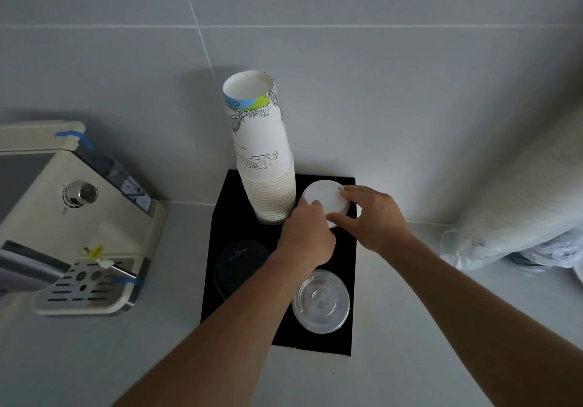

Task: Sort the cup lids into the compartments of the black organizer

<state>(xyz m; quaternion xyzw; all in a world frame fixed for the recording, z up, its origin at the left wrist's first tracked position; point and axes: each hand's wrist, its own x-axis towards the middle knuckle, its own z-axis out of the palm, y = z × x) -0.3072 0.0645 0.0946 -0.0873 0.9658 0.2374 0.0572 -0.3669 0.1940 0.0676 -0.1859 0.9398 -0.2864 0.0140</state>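
Both hands, left (307,233) and right (373,217), pinch the white lids (323,197) flat over the organizer's (344,340) upper-right compartment (seemingly not fully seated), just right of the cups (268,167).

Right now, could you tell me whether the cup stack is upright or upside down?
Upside down: the cup stack shows a closed base on top, its rims nested below in the organizer.

Both hands (307,233) (375,217) reach forward together (fingers curled, gripping).
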